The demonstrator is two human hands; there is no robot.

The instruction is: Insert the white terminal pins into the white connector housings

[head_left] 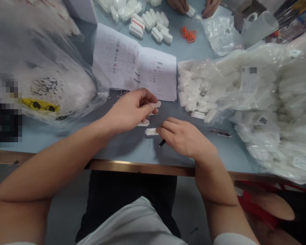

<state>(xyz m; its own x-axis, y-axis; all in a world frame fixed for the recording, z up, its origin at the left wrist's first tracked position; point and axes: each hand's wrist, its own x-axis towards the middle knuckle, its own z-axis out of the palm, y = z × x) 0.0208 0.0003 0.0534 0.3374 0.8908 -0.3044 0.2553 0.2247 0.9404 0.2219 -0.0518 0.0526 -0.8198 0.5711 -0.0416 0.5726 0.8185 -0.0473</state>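
Note:
My left hand (128, 110) pinches a small white plastic connector housing (156, 104) between thumb and fingertips above the blue-grey table (112, 143). My right hand (183, 137) curls around a black pen (162, 143), and only its tip shows below the fingers. Its fingertips touch the end of a second white connector housing (151, 131) lying on the table. A third white connector housing (143, 123) lies just below my left hand, apart from the others.
Printed paper sheets (134, 64) lie ahead of my hands. Bulging plastic bags of white parts (255, 98) fill the right side, with another bag (48, 75) at left. Small snips (220, 132) lie right of my right hand. A co-worker's hands (193, 6) work at the far side.

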